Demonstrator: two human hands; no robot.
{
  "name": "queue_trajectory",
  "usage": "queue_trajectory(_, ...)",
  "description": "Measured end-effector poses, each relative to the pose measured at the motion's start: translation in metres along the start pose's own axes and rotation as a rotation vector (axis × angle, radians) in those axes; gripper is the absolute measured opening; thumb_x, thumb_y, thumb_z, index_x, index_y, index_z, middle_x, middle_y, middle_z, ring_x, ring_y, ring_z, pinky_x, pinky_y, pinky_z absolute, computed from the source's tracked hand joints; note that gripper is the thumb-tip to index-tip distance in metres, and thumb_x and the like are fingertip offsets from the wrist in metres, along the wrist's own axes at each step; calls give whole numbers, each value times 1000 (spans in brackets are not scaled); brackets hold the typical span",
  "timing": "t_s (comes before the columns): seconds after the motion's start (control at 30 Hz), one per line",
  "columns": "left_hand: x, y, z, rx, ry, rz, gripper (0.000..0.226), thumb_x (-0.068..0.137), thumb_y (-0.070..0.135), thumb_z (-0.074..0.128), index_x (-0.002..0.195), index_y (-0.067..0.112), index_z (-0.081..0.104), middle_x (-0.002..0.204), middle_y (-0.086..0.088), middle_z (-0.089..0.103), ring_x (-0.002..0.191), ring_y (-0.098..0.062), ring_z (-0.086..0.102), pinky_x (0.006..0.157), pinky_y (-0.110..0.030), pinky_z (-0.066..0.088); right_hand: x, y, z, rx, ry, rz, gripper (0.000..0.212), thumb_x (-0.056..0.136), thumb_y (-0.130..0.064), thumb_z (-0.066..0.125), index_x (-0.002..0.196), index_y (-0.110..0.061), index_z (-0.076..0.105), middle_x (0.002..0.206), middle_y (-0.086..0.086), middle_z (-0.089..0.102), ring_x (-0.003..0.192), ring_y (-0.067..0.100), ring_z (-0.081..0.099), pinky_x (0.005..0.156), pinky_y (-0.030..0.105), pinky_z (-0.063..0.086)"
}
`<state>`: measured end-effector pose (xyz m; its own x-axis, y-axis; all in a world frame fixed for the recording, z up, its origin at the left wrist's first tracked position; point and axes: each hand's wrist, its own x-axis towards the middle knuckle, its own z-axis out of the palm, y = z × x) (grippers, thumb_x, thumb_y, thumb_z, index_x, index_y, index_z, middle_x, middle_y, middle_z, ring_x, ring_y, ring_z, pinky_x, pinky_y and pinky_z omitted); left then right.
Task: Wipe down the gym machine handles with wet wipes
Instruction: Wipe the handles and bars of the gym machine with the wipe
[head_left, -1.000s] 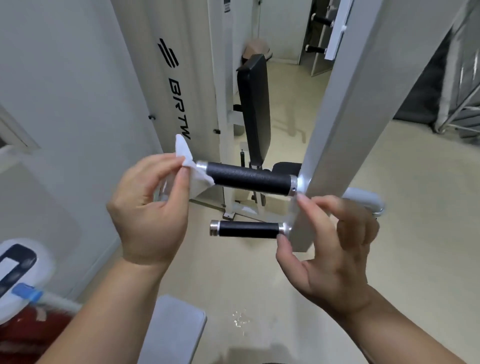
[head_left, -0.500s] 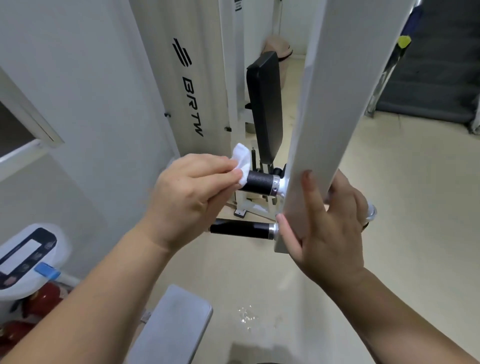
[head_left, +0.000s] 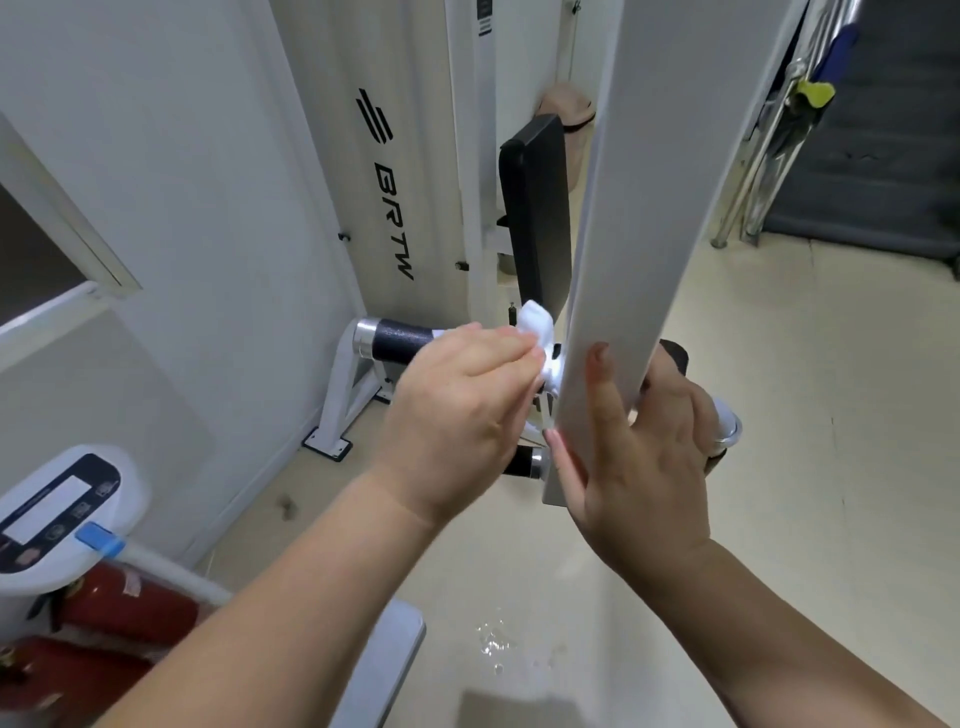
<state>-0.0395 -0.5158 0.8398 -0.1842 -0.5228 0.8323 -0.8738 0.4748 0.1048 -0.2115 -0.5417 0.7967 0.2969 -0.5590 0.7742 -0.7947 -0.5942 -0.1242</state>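
Two black handles stick out to the left from the white upright bar (head_left: 639, 208), one above the other; the upper handle (head_left: 400, 340) lies level, its long axis running left to right, with its chrome cap (head_left: 363, 338) at the free left end; the lower handle (head_left: 524, 461) shows only a short stub beneath the left hand (head_left: 467, 410). That hand is clenched over the upper handle with the wet wipe (head_left: 537, 325) bunched in its fingers, pressed against the handle's right end where it meets the bar; the right hand (head_left: 639, 447) clasps the bar's lower part, index finger laid along the near face, the other fingers round the far side, seemingly to steady it. All the bare grip lies left of the wipe; so the stroke would likely run leftward along the axis toward the cap; the left hand is the nearer one for the lower handle too.
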Motion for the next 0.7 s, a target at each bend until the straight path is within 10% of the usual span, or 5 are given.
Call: queue_trajectory(0.7, -10, -21, -6, 26, 32, 60, 10, 91, 7, 73, 95, 1, 80, 106, -12, 77, 97, -30, 75, 91, -46, 56, -1, 5, -3, 3, -7, -9, 85, 90, -38, 68, 154, -28, 13, 142, 30, 37, 119, 38, 47, 102, 51, 38)
